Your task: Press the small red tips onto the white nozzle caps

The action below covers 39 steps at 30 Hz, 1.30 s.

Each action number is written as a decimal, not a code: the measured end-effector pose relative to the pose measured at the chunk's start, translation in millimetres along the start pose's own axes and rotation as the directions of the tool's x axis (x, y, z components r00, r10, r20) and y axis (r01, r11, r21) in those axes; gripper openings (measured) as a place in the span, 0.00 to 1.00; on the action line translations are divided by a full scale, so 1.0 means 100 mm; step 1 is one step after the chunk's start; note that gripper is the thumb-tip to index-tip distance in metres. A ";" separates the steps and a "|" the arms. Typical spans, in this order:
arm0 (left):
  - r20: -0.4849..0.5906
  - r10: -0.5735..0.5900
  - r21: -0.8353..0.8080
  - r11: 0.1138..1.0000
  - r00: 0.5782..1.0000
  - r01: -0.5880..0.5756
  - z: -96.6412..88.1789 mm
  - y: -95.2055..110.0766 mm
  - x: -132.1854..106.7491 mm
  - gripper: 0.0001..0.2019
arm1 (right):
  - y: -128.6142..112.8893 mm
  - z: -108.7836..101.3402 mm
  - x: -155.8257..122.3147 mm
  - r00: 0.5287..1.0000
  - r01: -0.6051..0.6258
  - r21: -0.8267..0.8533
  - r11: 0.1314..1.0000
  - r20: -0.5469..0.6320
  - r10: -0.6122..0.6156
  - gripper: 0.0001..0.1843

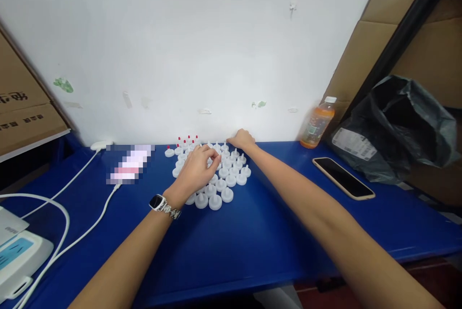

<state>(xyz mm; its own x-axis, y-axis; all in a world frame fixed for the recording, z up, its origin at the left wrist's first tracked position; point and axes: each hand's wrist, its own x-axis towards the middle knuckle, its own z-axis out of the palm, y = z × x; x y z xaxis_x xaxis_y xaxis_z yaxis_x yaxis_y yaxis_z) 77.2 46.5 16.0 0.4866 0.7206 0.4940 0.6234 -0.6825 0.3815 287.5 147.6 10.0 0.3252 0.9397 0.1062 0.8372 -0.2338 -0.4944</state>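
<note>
Many white nozzle caps (215, 201), round with a narrow upright spout, stand grouped on the blue table. Those at the back left carry small red tips (179, 139). My left hand (200, 167), with a watch and bracelet (164, 205) at its wrist, is over the left part of the group. Its fingers are curled in and the thumb is bent towards them; whatever is between them is hidden. At the back edge by the wall, my right hand (244, 139) is closed beside the rear caps, thumb pointing left. Most of its fingers are out of sight.
At left lie a blurred-out phone (130, 167) on a white cable and a white power strip (21, 256). On the right are an orange drink bottle (317, 123), a phone (343, 178) and a dark plastic bag (393, 131). A white wall (216, 49) rises behind.
</note>
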 end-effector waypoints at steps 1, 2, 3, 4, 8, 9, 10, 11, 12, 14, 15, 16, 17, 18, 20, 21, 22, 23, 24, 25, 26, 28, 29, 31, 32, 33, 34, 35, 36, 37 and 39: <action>0.002 -0.006 -0.001 1.000 1.000 0.006 -0.02 -0.01 -0.02 0.14 | -0.01 0.02 0.02 1.000 -0.016 0.013 1.000 -0.009 0.016 0.29; 0.000 -0.013 0.000 1.000 1.000 0.013 -0.04 -0.02 -0.04 0.14 | -0.01 0.03 0.02 0.999 -0.030 0.028 0.999 -0.023 0.030 0.27; -0.006 -0.020 0.000 1.000 1.000 0.020 -0.06 -0.03 -0.05 0.14 | 0.00 0.03 0.01 0.999 -0.034 0.050 0.998 -0.040 0.036 0.25; -0.014 -0.024 -0.003 1.000 1.000 0.024 -0.08 -0.03 -0.06 0.14 | 0.01 0.02 -0.02 0.998 -0.017 0.086 0.996 -0.051 0.022 0.23; -0.081 -0.003 -0.036 0.999 0.997 0.000 -0.13 0.01 -0.07 0.10 | 0.03 -0.13 -0.35 0.994 0.106 0.380 0.919 -0.021 -0.106 0.18; -0.106 -0.002 -0.049 0.999 0.994 -0.004 -0.13 0.03 -0.08 0.10 | 0.02 -0.19 -0.48 0.990 0.115 0.480 0.870 0.016 -0.140 0.18; -0.132 -0.009 -0.065 0.998 0.991 0.001 -0.14 0.05 -0.10 0.11 | 0.01 -0.25 -0.61 0.984 0.107 0.571 0.814 0.058 -0.169 0.18; -0.156 -0.024 -0.080 0.997 0.987 0.012 -0.15 0.07 -0.12 0.12 | 0.00 -0.31 -0.75 0.973 0.092 0.645 0.758 0.102 -0.205 0.18; -0.174 -0.043 -0.094 0.995 0.984 0.027 -0.16 0.09 -0.14 0.12 | -0.01 -0.37 -0.89 0.960 0.087 0.700 0.709 0.132 -0.248 0.18; -0.178 -0.072 -0.114 0.992 0.981 0.052 -0.18 0.13 -0.19 0.13 | -0.04 -0.46 -1.15 0.936 0.111 0.764 0.636 0.135 -0.325 0.18; -0.160 -0.071 -0.122 0.991 0.985 0.051 -0.20 0.15 -0.22 0.13 | -0.05 -0.49 -1.26 0.923 0.131 0.786 0.604 0.126 -0.364 0.18; -0.133 -0.057 -0.130 0.991 0.989 0.040 -0.20 0.16 -0.24 0.13 | -0.05 -0.50 -1.35 0.908 0.145 0.803 0.578 0.124 -0.400 0.18; -0.103 -0.036 -0.138 0.990 0.994 0.021 -0.21 0.17 -0.25 0.13 | -0.06 -0.50 -1.43 0.892 0.153 0.816 0.557 0.128 -0.433 0.19; -0.075 -0.012 -0.144 0.990 0.997 0.001 -0.21 0.17 -0.26 0.13 | -0.06 -0.50 -1.49 0.876 0.153 0.828 0.540 0.139 -0.461 0.19; -0.044 0.028 -0.138 0.990 0.999 -0.034 -0.20 0.16 -0.27 0.14 | -0.05 -0.48 -1.57 0.849 0.139 0.843 0.519 0.168 -0.501 0.21; -0.043 0.039 -0.126 0.991 0.998 -0.044 -0.19 0.16 -0.27 0.14 | -0.06 -0.46 -1.59 0.839 0.132 0.848 0.513 0.179 -0.513 0.22; -0.046 0.043 -0.116 0.992 0.998 -0.049 -0.19 0.16 -0.27 0.14 | -0.06 -0.46 -1.61 0.832 0.125 0.852 0.508 0.189 -0.522 0.22; -0.051 0.043 -0.113 0.992 0.998 -0.048 -0.19 0.15 -0.27 0.14 | -0.06 -0.45 -1.62 0.826 0.114 0.859 0.500 0.198 -0.528 0.22; -0.056 0.041 -0.116 0.992 0.998 -0.047 -0.20 0.16 -0.27 0.14 | -0.07 -0.45 -1.63 0.823 0.096 0.868 0.487 0.206 -0.530 0.22; -0.057 0.042 -0.126 0.991 0.998 -0.049 -0.21 0.16 -0.28 0.14 | -0.07 -0.45 -1.64 0.819 0.072 0.880 0.470 0.216 -0.531 0.22; -0.054 0.048 -0.137 0.989 0.997 -0.055 -0.22 0.17 -0.28 0.14 | -0.08 -0.44 -1.65 0.815 0.041 0.893 0.448 0.229 -0.532 0.21; -0.051 0.080 -0.148 0.985 0.995 -0.087 -0.24 0.19 -0.29 0.14 | -0.09 -0.44 -1.66 0.799 -0.023 0.915 0.403 0.260 -0.542 0.19; -0.055 0.099 -0.151 0.983 0.994 -0.106 -0.25 0.21 -0.30 0.14 | -0.10 -0.44 -1.67 0.785 -0.049 0.918 0.394 0.280 -0.553 0.19; -0.083 0.109 -0.174 0.977 0.991 -0.122 -0.23 0.23 -0.29 0.15 | -0.11 -0.43 -1.67 0.753 -0.063 0.914 0.401 0.307 -0.582 0.20; -0.101 0.099 -0.201 0.972 0.990 -0.118 -0.22 0.23 -0.28 0.15 | -0.11 -0.42 -1.68 0.746 -0.034 0.913 0.407 0.294 -0.597 0.21; -0.119 0.078 -0.241 0.965 0.990 -0.105 -0.21 0.23 -0.27 0.16 | -0.10 -0.42 -1.67 0.751 0.030 0.909 0.415 0.254 -0.610 0.21; -0.141 0.047 -0.291 0.953 0.989 -0.087 -0.20 0.22 -0.25 0.17 | -0.10 -0.41 -1.67 0.766 0.129 0.896 0.425 0.183 -0.617 0.22; -0.168 0.005 -0.342 0.937 0.986 -0.063 -0.19 0.20 -0.24 0.18 | -0.08 -0.41 -1.66 0.783 0.248 0.863 0.440 0.088 -0.616 0.21; -0.196 -0.045 -0.390 0.920 0.980 -0.036 -0.20 0.17 -0.22 0.19 | -0.07 -0.41 -1.66 0.795 0.367 0.807 0.463 -0.013 -0.607 0.20; -0.225 -0.100 -0.429 0.903 0.969 -0.007 -0.21 0.13 -0.21 0.20 | -0.04 -0.41 -1.65 0.798 0.464 0.733 0.496 -0.103 -0.594 0.19; -0.248 -0.183 -0.436 0.898 0.951 0.059 -0.26 0.02 -0.19 0.21 | 0.01 -0.41 -1.63 0.793 0.566 0.600 0.565 -0.209 -0.572 0.15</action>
<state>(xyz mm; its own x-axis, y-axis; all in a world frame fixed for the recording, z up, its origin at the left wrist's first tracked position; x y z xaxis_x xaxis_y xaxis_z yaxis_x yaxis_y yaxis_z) 53.0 28.1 27.6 0.1966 0.7802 0.5938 0.3220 -0.6234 0.7125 252.7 -15.7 27.4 -0.1284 0.8269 0.5474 0.3932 0.5492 -0.7374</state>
